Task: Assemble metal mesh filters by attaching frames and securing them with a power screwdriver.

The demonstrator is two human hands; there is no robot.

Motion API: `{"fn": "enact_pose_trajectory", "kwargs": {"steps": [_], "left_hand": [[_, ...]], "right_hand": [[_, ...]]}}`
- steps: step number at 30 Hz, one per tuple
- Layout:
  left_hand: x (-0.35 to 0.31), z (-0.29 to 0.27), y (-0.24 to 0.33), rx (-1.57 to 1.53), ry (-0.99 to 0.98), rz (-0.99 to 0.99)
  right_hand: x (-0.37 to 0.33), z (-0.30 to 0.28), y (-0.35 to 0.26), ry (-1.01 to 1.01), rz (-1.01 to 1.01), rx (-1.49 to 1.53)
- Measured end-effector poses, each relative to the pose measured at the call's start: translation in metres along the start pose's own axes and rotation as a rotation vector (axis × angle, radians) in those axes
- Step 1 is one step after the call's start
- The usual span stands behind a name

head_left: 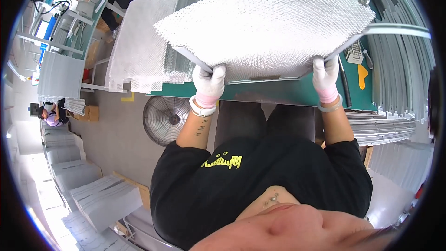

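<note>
A silvery metal mesh sheet (260,28), bowed and tilted, is held up over the green worktable (241,94). Grey frame strips run along its left and right sides and the near edge. My left hand (209,82), in a white glove with a pink cuff, closes on the near left corner with the thumb on top. At the near right corner, my right hand (325,78), gloved the same way, grips the sheet's edge beside the grey strip. The fingers of both hands are partly hidden beneath the sheet.
Mesh sheets (139,37) are stacked to the left. A floor fan (173,119) stands below the table's edge. On the right lie a black-handled tool (344,83), a yellow scraper (363,76), a screwdriver (368,58) and bundled metal strips (399,60). Two people work farther left.
</note>
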State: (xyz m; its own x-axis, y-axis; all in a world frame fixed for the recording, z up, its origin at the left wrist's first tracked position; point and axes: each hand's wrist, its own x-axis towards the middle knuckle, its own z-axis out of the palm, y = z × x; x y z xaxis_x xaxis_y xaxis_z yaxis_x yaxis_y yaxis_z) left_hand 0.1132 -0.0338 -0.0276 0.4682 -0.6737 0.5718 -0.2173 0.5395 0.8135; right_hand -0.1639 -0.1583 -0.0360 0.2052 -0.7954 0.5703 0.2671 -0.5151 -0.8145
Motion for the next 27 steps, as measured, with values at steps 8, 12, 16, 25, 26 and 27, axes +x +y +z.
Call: {"fn": "enact_pose_trajectory", "kwargs": {"steps": [8,12,16,25,26,27], "left_hand": [[-0.011,-0.004,-0.032,-0.090,-0.035,-0.264],[0.020,-0.023,0.009,0.113,-0.251,-0.227],[0.057,-0.025,0.069,0.104,-0.131,-0.050],[0.040,0.012,0.102,-0.004,-0.148,0.261],[0.030,-0.001,0.107,0.081,-0.319,0.048],[0.021,-0.012,0.095,-0.226,-0.518,0.240]], "right_hand": [[0.000,-0.002,0.028,-0.016,0.227,0.030],[0.028,-0.019,-0.024,-0.245,0.347,-0.018],[0.081,-0.007,-0.083,-0.055,0.149,-0.149],[0.050,-0.004,-0.085,0.064,-0.333,-0.215],[0.037,-0.008,-0.094,-0.071,-0.273,-0.061],[0.024,-0.009,-0.104,-0.220,-0.217,0.113]]}}
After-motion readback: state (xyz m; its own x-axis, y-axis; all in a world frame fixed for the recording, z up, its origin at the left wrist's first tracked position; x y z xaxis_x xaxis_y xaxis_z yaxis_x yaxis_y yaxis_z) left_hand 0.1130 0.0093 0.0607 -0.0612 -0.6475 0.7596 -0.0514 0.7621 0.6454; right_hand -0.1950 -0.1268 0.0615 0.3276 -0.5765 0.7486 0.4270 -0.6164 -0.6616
